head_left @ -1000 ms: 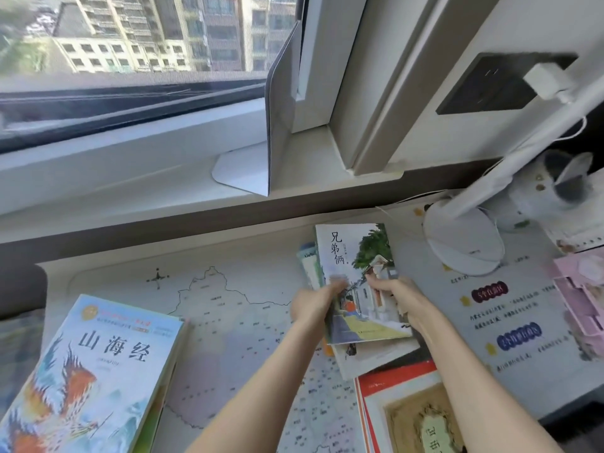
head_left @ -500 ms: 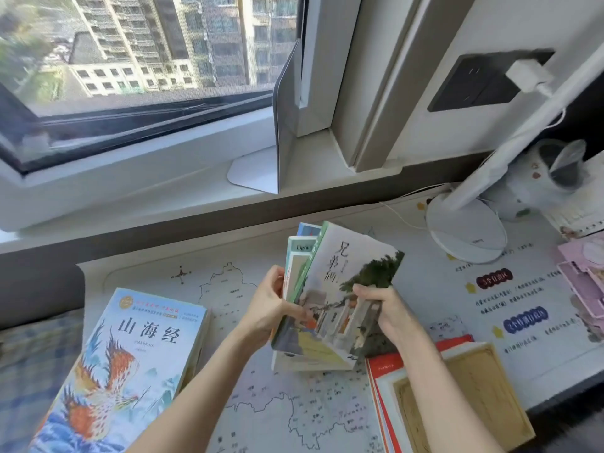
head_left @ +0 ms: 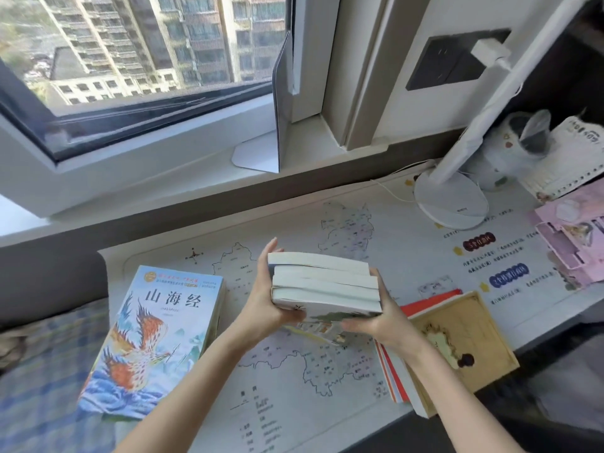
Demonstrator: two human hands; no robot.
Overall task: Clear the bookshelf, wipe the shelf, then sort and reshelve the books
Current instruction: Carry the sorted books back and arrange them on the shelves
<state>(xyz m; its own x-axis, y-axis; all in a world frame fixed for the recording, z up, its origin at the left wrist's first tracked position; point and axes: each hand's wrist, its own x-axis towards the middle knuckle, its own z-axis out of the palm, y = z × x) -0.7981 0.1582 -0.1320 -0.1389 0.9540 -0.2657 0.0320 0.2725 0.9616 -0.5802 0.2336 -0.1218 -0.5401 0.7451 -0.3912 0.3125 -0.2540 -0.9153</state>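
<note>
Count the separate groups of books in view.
3. A bundle held between the left hand and right hand above the desk; the phoenix-cover book at the desk's left, maybe hiding others beneath; the beige-topped stack at the right.

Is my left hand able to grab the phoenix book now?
Probably not yet: left hand and right hand both grip the book stack, though the phoenix book lies near, nothing between.

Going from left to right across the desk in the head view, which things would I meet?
phoenix-cover book → left hand → stack of books → right hand → beige book → pink box
</note>
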